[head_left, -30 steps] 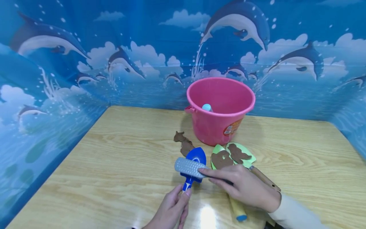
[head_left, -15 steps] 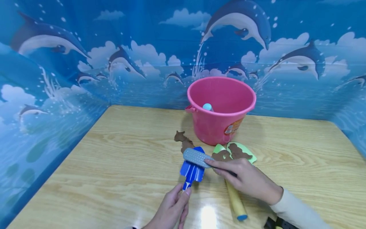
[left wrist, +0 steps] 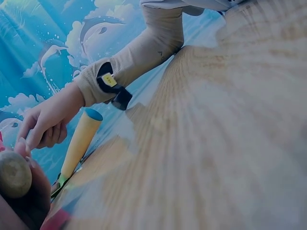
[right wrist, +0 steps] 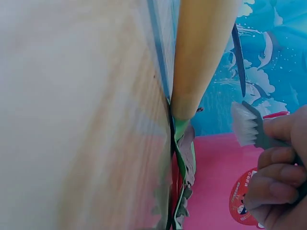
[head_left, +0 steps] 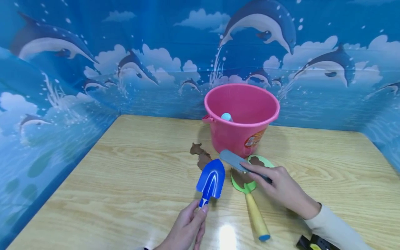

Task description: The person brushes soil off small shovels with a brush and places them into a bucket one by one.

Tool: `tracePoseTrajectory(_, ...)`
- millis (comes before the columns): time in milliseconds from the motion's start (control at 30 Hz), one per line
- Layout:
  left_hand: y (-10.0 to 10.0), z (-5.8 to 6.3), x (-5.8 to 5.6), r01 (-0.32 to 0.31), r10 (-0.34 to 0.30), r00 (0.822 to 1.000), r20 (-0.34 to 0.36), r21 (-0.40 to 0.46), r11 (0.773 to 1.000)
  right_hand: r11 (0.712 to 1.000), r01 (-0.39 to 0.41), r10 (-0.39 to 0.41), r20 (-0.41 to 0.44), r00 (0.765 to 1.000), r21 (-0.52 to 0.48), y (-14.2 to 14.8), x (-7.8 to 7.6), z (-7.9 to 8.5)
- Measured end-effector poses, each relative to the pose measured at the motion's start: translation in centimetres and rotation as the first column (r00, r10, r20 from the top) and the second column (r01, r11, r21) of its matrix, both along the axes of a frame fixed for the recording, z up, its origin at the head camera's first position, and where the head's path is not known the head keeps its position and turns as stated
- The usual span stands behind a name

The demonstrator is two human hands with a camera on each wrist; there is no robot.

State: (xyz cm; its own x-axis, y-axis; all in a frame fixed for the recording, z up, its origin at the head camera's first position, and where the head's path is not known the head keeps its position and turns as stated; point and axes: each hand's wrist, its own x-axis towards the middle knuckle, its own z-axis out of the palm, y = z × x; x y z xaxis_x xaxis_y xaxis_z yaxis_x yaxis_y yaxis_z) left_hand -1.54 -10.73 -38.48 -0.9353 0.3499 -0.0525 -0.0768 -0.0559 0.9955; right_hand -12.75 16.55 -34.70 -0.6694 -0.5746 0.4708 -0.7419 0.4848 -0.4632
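Currently, one glossy blue shovel (head_left: 213, 178) is tilted above the worktop (head_left: 125, 187), gripped by the curled left hand (head_left: 187, 224). The right hand (head_left: 285, 189), its fingers closed, holds one grey, white-bristled brush (head_left: 232, 159), which has left the shovel and is now near two green blades (head_left: 250, 188) and one pink bucket (head_left: 232, 139).

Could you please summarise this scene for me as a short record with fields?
Left hand: holds the blue shovel by its handle
Right hand: holds a grey brush with white bristles
Green shovel: on the table, brown material on its blade
Second green blade: partly hidden by the right hand, also bearing brown material
Pink bucket: upright, pale blue object inside
Backdrop: blue, with dolphins
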Motion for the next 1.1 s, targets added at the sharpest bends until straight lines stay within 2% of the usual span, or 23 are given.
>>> tracePoseTrajectory(133, -0.2, 0.5, -0.4, -0.021, 0.020, 0.999, -0.036, -0.026, 0.999, 1.000, 0.003, -0.003, -0.010, 1.000, 0.006, 0.9, 0.9, -0.2)
tracePoseTrajectory(233, -0.6, 1.6, -1.1, -0.024, 0.016, 0.990, -0.138, -0.061, 0.998, 1.000, -0.003, 0.003, -0.029, 1.000, 0.008, 1.7, 1.8, -0.4)
tracePoseTrajectory(300, -0.9, 2.8, -1.8, -0.027, 0.004, 0.974, -0.228, -0.099, 0.995, 1.000, -0.004, 0.004, -0.039, 0.999, 0.011, 2.1, 2.4, -0.5)
tracePoseTrajectory(367, -1.3, 4.3, -2.8, -0.041, -0.011, 0.948, -0.317, -0.159, 0.986, 1.000, -0.008, 0.009, -0.050, 0.999, 0.013, 2.5, 3.0, -0.6)
tracePoseTrajectory(433, -1.5, 6.0, -3.8, -0.090, -0.021, 0.911, -0.412, -0.248, 0.965, 1.000, 0.001, 0.001, -0.055, 0.999, 0.028, 2.9, 3.5, -0.6)
tracePoseTrajectory(533, -1.7, 8.8, -5.4, -0.181, -0.054, 0.841, -0.538, -0.374, 0.910, 0.998, 0.019, -0.017, -0.034, 0.999, 0.060, 3.5, 4.3, -0.6)
tracePoseTrajectory(600, -1.6, 10.6, -6.2, -0.224, -0.098, 0.793, -0.601, -0.438, 0.871, 0.996, 0.036, -0.036, -0.006, 0.999, 0.076, 3.9, 4.7, -0.6)
tracePoseTrajectory(667, -1.3, 12.3, -6.9, -0.231, -0.151, 0.762, -0.629, -0.482, 0.845, 0.996, 0.044, -0.046, 0.023, 0.999, 0.076, 4.2, 5.1, -0.6)
tracePoseTrajectory(700, -1.1, 13.0, -7.2, -0.235, -0.176, 0.751, -0.636, -0.507, 0.829, 0.996, 0.050, -0.053, 0.034, 0.998, 0.073, 4.4, 5.3, -0.6)
tracePoseTrajectory(767, -0.7, 14.2, -7.9, -0.245, -0.218, 0.744, -0.632, -0.562, 0.790, 0.996, 0.062, -0.066, 0.057, 0.996, 0.070, 4.6, 5.6, -0.6)
tracePoseTrajectory(833, -0.3, 15.1, -8.7, -0.282, -0.245, 0.739, -0.628, -0.618, 0.734, 0.994, 0.076, -0.082, 0.075, 0.994, 0.075, 4.8, 5.8, -0.7)
tracePoseTrajectory(900, 0.1, 15.8, -9.6, -0.341, -0.265, 0.728, -0.632, -0.671, 0.659, 0.992, 0.088, -0.095, 0.076, 0.993, 0.092, 5.1, 6.0, -0.7)
tracePoseTrajectory(967, 0.5, 16.3, -10.6, -0.392, -0.277, 0.718, -0.639, -0.700, 0.597, 0.990, 0.096, -0.104, 0.073, 0.992, 0.108, 5.3, 6.2, -0.8)
tracePoseTrajectory(1033, 0.8, 16.7, -11.5, -0.433, -0.295, 0.702, -0.649, -0.717, 0.547, 0.988, 0.099, -0.108, 0.073, 0.991, 0.121, 5.5, 6.3, -1.0)
tracePoseTrajectory(1100, 1.1, 17.0, -12.4, -0.459, -0.309, 0.689, -0.656, -0.724, 0.514, 0.988, 0.096, -0.106, 0.079, 0.991, 0.124, 5.7, 6.3, -1.1)
